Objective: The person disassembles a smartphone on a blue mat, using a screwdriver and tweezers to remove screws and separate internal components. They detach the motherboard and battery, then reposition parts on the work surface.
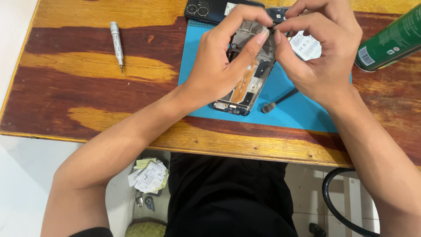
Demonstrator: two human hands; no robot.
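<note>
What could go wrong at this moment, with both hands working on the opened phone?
Both hands, left hand and right hand, pinch a small part at the top of the opened phone; it could slip or bend. The orange flex strip lies exposed under the left fingers and might get pressed. The green can lies on its side and may roll.

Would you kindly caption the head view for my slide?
Left hand and right hand pinch a part atop an opened smartphone on a blue mat.
</note>
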